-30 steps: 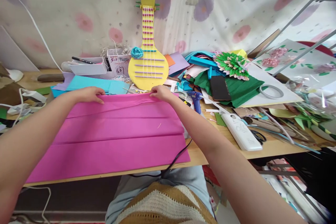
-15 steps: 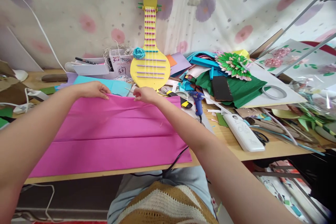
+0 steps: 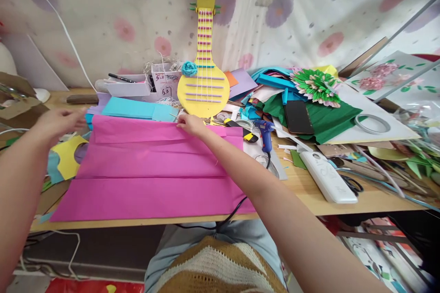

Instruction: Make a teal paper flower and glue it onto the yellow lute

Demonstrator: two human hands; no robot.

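Observation:
A large pink tissue paper sheet (image 3: 151,169) lies folded in bands across the wooden table (image 3: 343,201). My right hand (image 3: 190,123) pinches the sheet's far edge near the middle, fingers closed on the paper. My left hand (image 3: 58,121) hovers off the sheet's far left corner, blurred by motion, holding nothing that I can see. A light blue paper sheet (image 3: 134,109) lies just behind the pink one.
A yellow paper guitar (image 3: 205,80) leans on the flowered curtain. A blue glue gun (image 3: 265,133), black phone (image 3: 297,116), white remote (image 3: 326,176), tape ring (image 3: 372,123), scissors (image 3: 350,185) and coloured paper clutter the right. Yellow scraps (image 3: 67,158) lie left.
My left hand has let go of the pink sheet's far edge and swung out to the left. My right hand has slid left along that edge, still pinching it.

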